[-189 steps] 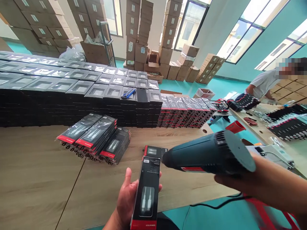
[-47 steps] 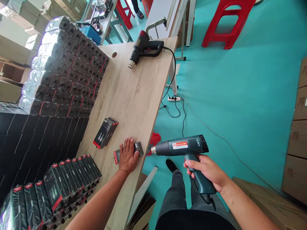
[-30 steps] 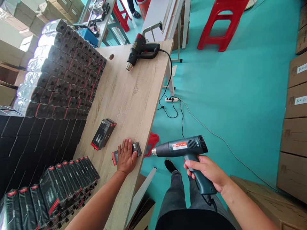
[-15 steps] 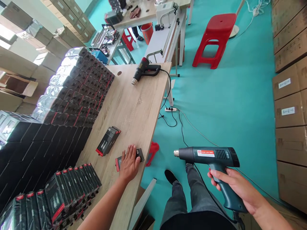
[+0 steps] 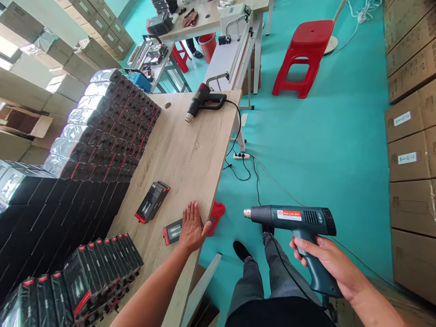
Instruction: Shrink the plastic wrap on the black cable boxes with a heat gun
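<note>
My left hand [image 5: 191, 227] lies flat with its fingers stretched out on a small black and red box [image 5: 173, 232] at the table's right edge. The palm hides the right part of that box. Another black and red box [image 5: 152, 202] lies a little farther up on the left, untouched. In my right hand [image 5: 318, 254] is a dark green heat gun [image 5: 296, 219], gripped by its handle off the table's edge. Its metal nozzle points left, toward the table.
A second heat gun [image 5: 200, 101] rests on the wooden table [image 5: 184, 154]. Stacked black boxes [image 5: 102, 122] and a row of wrapped boxes [image 5: 102, 263] line the left. A power strip [image 5: 241, 156] and cords lie on the floor, near a red stool [image 5: 303, 54]. Cartons [image 5: 410, 195] stand right.
My left hand has slid right along the small box, uncovering more of its left part. The heat gun in my right hand has shifted slightly left and up.
</note>
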`<action>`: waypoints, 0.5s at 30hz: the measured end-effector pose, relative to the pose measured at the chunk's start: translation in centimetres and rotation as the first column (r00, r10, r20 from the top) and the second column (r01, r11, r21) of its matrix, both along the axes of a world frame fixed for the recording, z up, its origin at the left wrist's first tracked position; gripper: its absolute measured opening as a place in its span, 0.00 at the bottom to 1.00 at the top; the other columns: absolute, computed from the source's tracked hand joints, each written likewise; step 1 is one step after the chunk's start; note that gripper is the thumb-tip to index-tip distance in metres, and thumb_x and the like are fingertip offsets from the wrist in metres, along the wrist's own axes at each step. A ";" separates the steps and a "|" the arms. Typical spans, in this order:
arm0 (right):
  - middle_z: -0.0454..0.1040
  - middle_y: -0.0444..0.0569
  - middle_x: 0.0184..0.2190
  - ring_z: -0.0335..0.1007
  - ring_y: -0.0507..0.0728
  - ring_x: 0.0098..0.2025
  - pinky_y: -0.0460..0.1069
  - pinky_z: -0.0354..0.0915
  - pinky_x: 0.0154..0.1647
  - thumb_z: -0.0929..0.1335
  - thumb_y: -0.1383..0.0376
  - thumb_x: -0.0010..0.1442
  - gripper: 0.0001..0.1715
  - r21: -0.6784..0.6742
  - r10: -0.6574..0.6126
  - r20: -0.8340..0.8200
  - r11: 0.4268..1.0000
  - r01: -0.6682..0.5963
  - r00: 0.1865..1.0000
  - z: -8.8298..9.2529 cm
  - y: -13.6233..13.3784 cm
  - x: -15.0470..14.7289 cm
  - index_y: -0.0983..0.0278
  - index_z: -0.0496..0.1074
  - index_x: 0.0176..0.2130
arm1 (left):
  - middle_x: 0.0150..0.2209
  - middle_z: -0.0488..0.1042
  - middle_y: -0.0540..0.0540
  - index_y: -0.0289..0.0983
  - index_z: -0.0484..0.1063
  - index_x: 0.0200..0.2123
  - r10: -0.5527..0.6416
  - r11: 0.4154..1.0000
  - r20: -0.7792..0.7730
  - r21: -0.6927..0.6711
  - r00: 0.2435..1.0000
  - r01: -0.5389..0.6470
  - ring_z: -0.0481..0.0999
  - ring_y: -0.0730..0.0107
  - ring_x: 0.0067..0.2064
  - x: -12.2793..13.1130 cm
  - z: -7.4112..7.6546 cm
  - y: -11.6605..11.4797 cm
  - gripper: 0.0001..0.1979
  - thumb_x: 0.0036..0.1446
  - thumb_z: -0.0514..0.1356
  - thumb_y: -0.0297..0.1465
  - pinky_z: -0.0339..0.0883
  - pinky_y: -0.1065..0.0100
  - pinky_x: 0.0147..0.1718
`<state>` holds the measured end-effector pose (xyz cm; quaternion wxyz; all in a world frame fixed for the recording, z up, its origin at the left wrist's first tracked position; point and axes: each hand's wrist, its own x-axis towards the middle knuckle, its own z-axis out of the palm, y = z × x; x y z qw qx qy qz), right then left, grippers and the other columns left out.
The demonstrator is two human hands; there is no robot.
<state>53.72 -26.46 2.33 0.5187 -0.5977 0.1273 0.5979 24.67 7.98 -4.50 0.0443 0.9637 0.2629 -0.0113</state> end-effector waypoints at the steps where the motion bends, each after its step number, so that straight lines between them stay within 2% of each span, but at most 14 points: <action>1: 0.82 0.47 0.39 0.77 0.55 0.36 0.50 0.74 0.36 0.78 0.53 0.63 0.19 0.008 -0.006 -0.006 1.000 0.006 1.000 0.0 0.0 0.1 0.65 0.79 0.44 | 0.78 0.45 0.24 0.29 0.28 0.78 -0.003 1.000 0.001 -0.002 1.000 0.003 0.42 0.41 0.80 -0.5 0.8 0.2 0.50 0.70 0.55 0.48 0.47 0.38 0.73; 4: 0.82 0.47 0.40 0.77 0.55 0.37 0.50 0.74 0.36 0.79 0.53 0.62 0.20 -0.002 -0.026 -0.009 1.000 0.026 1.000 -0.2 -0.3 0.3 0.65 0.78 0.45 | 0.78 0.43 0.24 0.31 0.30 0.78 0.001 0.997 -0.031 -0.080 1.000 -0.004 0.42 0.38 0.79 -2.0 2.9 1.1 0.54 0.66 0.61 0.47 0.46 0.36 0.73; 6: 0.82 0.47 0.38 0.77 0.55 0.37 0.50 0.74 0.35 0.79 0.52 0.60 0.21 -0.024 -0.037 -0.008 0.999 0.037 0.999 -0.3 -0.5 0.4 0.65 0.78 0.44 | 0.77 0.52 0.28 0.35 0.40 0.78 -0.013 0.981 -0.080 -0.192 0.997 -0.003 0.51 0.38 0.78 -2.8 3.9 1.8 0.50 0.63 0.64 0.42 0.50 0.37 0.73; 9: 0.82 0.48 0.38 0.77 0.56 0.36 0.50 0.74 0.35 0.81 0.49 0.56 0.25 -0.038 -0.043 -0.002 0.998 0.043 0.999 0.0 -0.7 0.6 0.64 0.80 0.42 | 0.68 0.70 0.33 0.40 0.53 0.75 -0.005 0.961 -0.099 -0.276 0.995 -0.023 0.69 0.42 0.70 -2.9 5.0 2.5 0.41 0.61 0.63 0.35 0.64 0.42 0.67; 10: 0.82 0.49 0.38 0.77 0.57 0.36 0.50 0.74 0.34 0.82 0.48 0.53 0.27 -0.037 -0.040 0.005 0.999 0.040 0.999 0.3 -0.7 0.8 0.64 0.80 0.41 | 0.66 0.72 0.34 0.41 0.53 0.75 0.024 0.963 -0.080 -0.265 0.997 -0.044 0.71 0.43 0.68 -2.7 5.5 2.5 0.41 0.62 0.62 0.34 0.67 0.44 0.65; 12: 0.83 0.51 0.38 0.77 0.58 0.37 0.50 0.75 0.33 0.83 0.45 0.50 0.29 -0.033 -0.027 0.030 0.999 0.028 0.999 1.3 -0.7 1.3 0.63 0.82 0.41 | 0.67 0.69 0.32 0.41 0.47 0.76 0.105 0.970 -0.010 -0.218 0.994 -0.105 0.72 0.45 0.67 -1.9 6.9 1.7 0.42 0.65 0.61 0.35 0.69 0.44 0.64; 14: 0.84 0.52 0.37 0.76 0.59 0.37 0.50 0.75 0.33 0.83 0.43 0.48 0.32 -0.031 -0.004 0.067 0.999 0.007 0.998 2.5 -0.7 2.3 0.63 0.83 0.41 | 0.70 0.64 0.30 0.41 0.42 0.77 0.216 0.963 0.128 -0.190 0.968 -0.190 0.71 0.46 0.67 -0.8 8.7 0.1 0.45 0.65 0.62 0.39 0.70 0.44 0.64; 15: 0.84 0.52 0.37 0.76 0.59 0.37 0.49 0.75 0.33 0.83 0.42 0.47 0.32 -0.027 0.011 0.086 1.000 -0.008 0.996 3.0 -0.7 3.0 0.63 0.83 0.41 | 0.71 0.63 0.30 0.43 0.43 0.77 0.293 0.944 0.239 -0.226 0.926 -0.241 0.73 0.47 0.66 -0.2 9.5 -0.9 0.45 0.65 0.64 0.40 0.70 0.45 0.64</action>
